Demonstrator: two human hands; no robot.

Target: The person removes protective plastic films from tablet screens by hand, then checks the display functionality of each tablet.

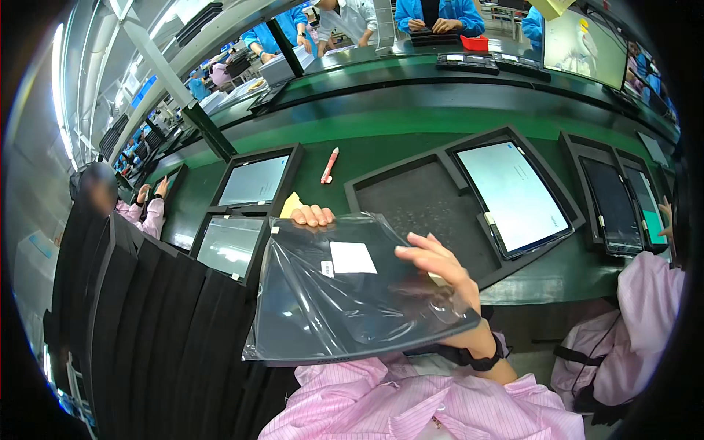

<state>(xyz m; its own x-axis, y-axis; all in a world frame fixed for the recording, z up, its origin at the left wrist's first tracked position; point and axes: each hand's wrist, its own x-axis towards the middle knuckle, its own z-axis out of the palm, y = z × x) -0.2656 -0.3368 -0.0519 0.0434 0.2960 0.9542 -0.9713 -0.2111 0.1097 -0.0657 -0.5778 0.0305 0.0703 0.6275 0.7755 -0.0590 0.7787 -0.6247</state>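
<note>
From the head camera, the person stands at a green workbench (pixel 411 121) and holds a dark flat tablet in a clear plastic bag (pixel 345 293) just off its near edge, tilted toward the body. The left hand (pixel 313 215) curls over the bag's far edge, fingers folded down on it; the thumb is hidden beneath, so it looks like a closed pinch, though I cannot see all of it. The right hand (pixel 440 265) lies on the bag's right side, fingers stretched almost flat and only loosely bent, pressing rather than clasping. A white label (pixel 353 257) sits on the bag's upper face.

I'd judge the bagging step is in hand: the tablet seems to sit inside the bag, and the next move would call for a steady two-handed hold while the loose plastic is smoothed.

Behind the bag, a black foam tray (pixel 425 205) lies on the bench, with a lit tablet (pixel 513 194) in its right half and a pink marker (pixel 329 166) left of it.
</note>
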